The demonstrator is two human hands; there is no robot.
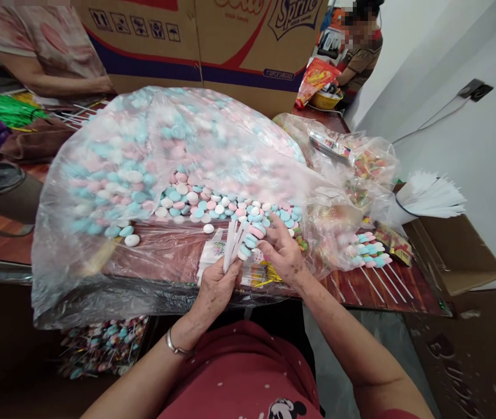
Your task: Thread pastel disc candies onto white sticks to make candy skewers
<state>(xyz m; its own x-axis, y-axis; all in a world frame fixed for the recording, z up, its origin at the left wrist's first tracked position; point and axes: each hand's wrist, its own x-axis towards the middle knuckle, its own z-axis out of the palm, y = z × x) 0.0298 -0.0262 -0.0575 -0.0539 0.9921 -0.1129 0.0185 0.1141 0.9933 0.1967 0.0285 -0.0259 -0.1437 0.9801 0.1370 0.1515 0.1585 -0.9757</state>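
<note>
My left hand (218,286) is closed round a bundle of white sticks (231,244). A column of pink, blue and white candies (251,238), like flat round marshmallows, rises beside the sticks at the same hand; its own stick is hidden. My right hand (283,256) is just right of the column, thumb and fingers apart, the thumb close to or touching the candies. Beyond both hands, loose candies (202,206) spill from the mouth of a big clear plastic bag (165,131). Under my hands lie printed white wrappers (211,253) and yellow ties (269,274).
Finished candy skewers (370,251) lie at the right on the wooden table (427,285). Behind them stand a holder of white sticks (431,198) and an open carton (461,250). A large cardboard box (230,64) backs the bag. Two people are beyond. Wrapped candies (103,346) fill a box below left.
</note>
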